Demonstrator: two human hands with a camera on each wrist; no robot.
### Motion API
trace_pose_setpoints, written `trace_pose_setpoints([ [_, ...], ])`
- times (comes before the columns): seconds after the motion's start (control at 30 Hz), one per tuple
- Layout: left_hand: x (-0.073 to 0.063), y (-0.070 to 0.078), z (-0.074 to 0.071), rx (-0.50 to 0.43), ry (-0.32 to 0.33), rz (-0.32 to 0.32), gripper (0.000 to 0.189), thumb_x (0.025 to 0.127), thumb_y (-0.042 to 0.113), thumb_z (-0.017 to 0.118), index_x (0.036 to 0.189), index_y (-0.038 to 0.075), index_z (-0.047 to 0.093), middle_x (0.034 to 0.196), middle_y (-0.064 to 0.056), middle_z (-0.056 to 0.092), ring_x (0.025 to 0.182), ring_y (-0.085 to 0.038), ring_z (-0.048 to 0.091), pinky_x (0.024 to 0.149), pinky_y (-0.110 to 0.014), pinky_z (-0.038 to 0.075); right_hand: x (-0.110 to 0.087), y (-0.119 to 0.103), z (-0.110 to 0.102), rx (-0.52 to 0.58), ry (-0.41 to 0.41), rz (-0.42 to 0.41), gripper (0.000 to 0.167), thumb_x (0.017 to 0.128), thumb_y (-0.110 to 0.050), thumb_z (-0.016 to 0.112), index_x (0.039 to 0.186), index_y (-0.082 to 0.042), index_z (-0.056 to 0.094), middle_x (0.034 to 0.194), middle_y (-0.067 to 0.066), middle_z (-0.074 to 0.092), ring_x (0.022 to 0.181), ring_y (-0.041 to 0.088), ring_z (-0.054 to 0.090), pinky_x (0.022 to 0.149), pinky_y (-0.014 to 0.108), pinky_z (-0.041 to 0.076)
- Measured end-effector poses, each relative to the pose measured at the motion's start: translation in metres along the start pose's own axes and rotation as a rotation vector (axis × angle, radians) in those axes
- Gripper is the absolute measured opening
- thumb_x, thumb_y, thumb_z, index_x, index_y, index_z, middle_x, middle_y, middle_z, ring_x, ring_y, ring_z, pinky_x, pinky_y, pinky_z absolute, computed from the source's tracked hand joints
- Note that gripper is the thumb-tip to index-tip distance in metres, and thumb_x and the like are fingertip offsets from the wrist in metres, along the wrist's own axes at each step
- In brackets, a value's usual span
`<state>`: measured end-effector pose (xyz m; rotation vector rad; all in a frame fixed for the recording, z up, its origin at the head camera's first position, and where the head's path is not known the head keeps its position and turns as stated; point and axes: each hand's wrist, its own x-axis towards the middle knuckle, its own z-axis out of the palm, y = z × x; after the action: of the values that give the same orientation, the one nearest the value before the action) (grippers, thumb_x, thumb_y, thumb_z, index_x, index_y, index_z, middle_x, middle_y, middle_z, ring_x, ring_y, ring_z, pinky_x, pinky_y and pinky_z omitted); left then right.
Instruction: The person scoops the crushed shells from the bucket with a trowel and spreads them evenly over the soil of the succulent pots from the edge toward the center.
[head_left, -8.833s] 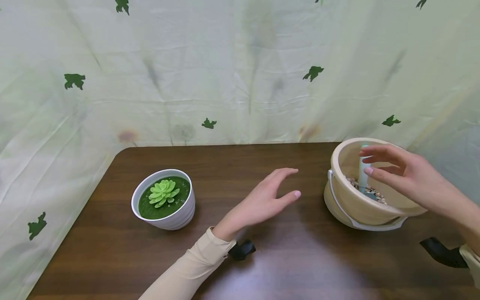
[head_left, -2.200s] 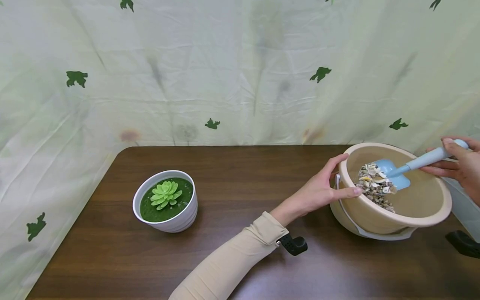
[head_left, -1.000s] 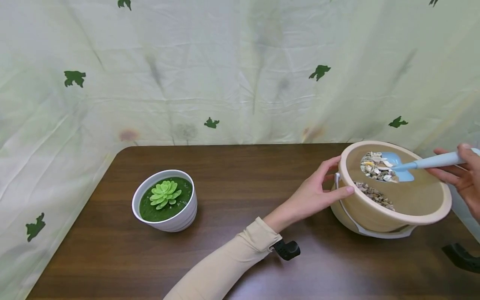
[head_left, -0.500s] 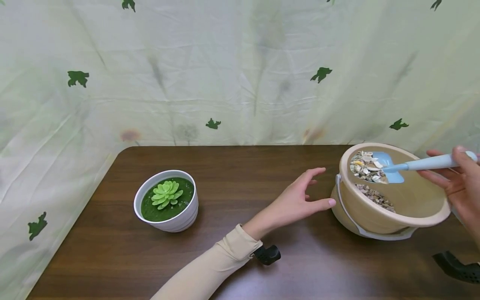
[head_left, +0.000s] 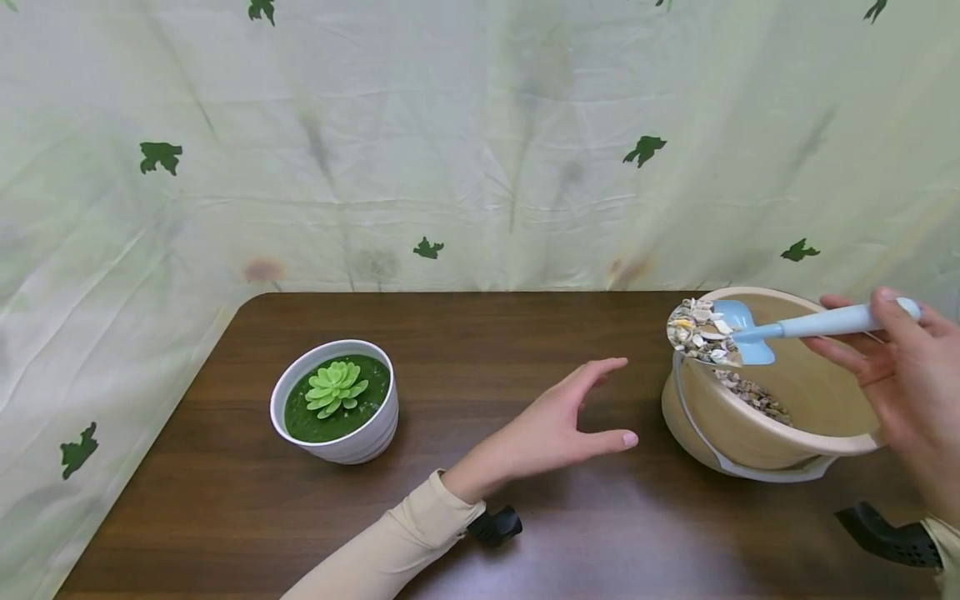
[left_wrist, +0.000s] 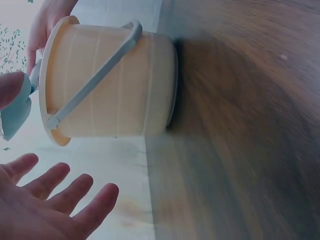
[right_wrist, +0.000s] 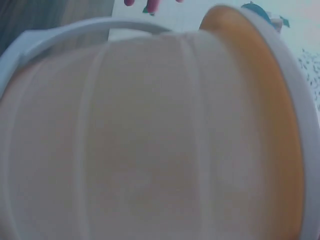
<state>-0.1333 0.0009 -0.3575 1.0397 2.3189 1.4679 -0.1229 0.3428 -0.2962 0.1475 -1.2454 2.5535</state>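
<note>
My right hand [head_left: 900,367] grips the handle of a light blue toy shovel [head_left: 817,323], whose blade carries a heap of small shells and gravel [head_left: 702,333]. The blade hangs over the left rim of a beige bucket [head_left: 742,437]. More gravel [head_left: 753,397] lies at the bottom of that bucket. My left hand [head_left: 532,433] hovers over the table left of the bucket, fingers spread and holding nothing. In the left wrist view the fingers of my left hand [left_wrist: 60,200] are extended beside the bucket [left_wrist: 110,80], apart from it. The bucket wall [right_wrist: 140,140] fills most of the right wrist view.
A white ribbed pot [head_left: 360,437] with a green succulent [head_left: 335,388] stands on the left of the brown wooden table [head_left: 225,517]. Behind the table hangs a pale curtain [head_left: 450,150] with green leaf shapes. The bucket's grey handle [head_left: 697,429] hangs down its front.
The shovel was first standing in the bucket; my right hand took it, scooped up shells and lifted them leftward to the rim. My left hand held the rim, then let go and drew left.
</note>
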Motion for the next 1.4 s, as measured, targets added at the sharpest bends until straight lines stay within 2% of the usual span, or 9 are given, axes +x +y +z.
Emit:
trace_pose_setpoints([
  [0.13,-0.012,-0.002,-0.007,0.040,-0.010,0.022,0.079,0.087,0.043,0.073,0.152,0.030,0.031,0.150,0.015,0.036,0.137,-0.005,0.033,0.110,-0.033,0.030,-0.001,0.001,0.008,0.093,-0.011,0.028,0.018,0.101,-0.002,0.048,0.088,0.009,0.053,0.092,0.028,0.068,0.089,0.037,0.070,0.068,0.049,0.055],
  [0.23,-0.022,-0.003,-0.013,0.053,-0.015,0.020,0.079,0.087,0.043,0.073,0.152,0.031,0.031,0.150,0.014,0.036,0.136,-0.006,0.034,0.110,-0.034,0.031,-0.003,0.003,0.013,0.127,-0.009,0.051,0.016,0.100,-0.001,0.049,0.091,0.011,0.055,0.099,0.023,0.066,0.093,0.038,0.069,0.070,0.051,0.054],
  [0.4,-0.040,-0.003,-0.022,0.016,-0.016,-0.009,0.076,0.087,0.042,0.074,0.150,0.037,0.031,0.149,0.017,0.037,0.136,-0.011,0.037,0.107,-0.036,0.036,-0.006,0.008,0.022,0.170,-0.003,0.104,0.013,0.100,0.000,0.050,0.096,0.012,0.053,0.107,0.019,0.054,0.106,0.037,0.065,0.076,0.054,0.052],
  [0.6,-0.059,-0.005,-0.034,0.011,-0.003,-0.014,0.075,0.088,0.041,0.073,0.150,0.033,0.033,0.149,0.016,0.038,0.136,-0.012,0.038,0.104,-0.036,0.040,-0.007,0.015,0.030,0.169,0.016,0.132,0.012,0.099,0.000,0.052,0.094,0.011,0.053,0.108,0.017,0.053,0.111,0.036,0.063,0.078,0.055,0.051],
  [0.7,-0.068,-0.005,-0.039,0.020,0.011,-0.034,0.074,0.088,0.041,0.073,0.150,0.036,0.033,0.149,0.018,0.038,0.135,-0.008,0.038,0.104,-0.039,0.040,-0.008,0.017,0.034,0.154,0.011,0.136,0.013,0.099,0.000,0.053,0.092,0.010,0.053,0.113,0.016,0.051,0.111,0.035,0.063,0.080,0.054,0.051],
  [0.9,-0.091,-0.007,-0.052,0.029,0.055,-0.086,0.074,0.087,0.040,0.075,0.148,0.042,0.032,0.147,0.023,0.038,0.133,-0.004,0.039,0.103,-0.040,0.041,-0.007,0.022,0.041,0.173,-0.009,0.155,0.012,0.099,-0.001,0.054,0.091,0.009,0.051,0.112,0.018,0.054,0.110,0.037,0.063,0.081,0.054,0.051],
  [1.13,-0.116,-0.009,-0.062,0.059,0.110,-0.116,0.073,0.087,0.035,0.076,0.147,0.042,0.034,0.145,0.022,0.041,0.133,-0.007,0.040,0.101,-0.040,0.042,-0.008,0.026,0.049,0.204,-0.026,0.146,0.013,0.099,-0.002,0.054,0.093,0.010,0.052,0.106,0.023,0.059,0.105,0.040,0.065,0.080,0.054,0.051],
  [1.4,-0.143,-0.010,-0.071,0.086,0.163,-0.135,0.071,0.087,0.035,0.076,0.147,0.037,0.037,0.146,0.015,0.043,0.134,-0.013,0.041,0.100,-0.039,0.044,-0.011,0.034,0.062,0.225,-0.105,0.149,0.017,0.101,-0.003,0.050,0.091,0.011,0.053,0.100,0.029,0.065,0.105,0.042,0.064,0.081,0.054,0.049],
])
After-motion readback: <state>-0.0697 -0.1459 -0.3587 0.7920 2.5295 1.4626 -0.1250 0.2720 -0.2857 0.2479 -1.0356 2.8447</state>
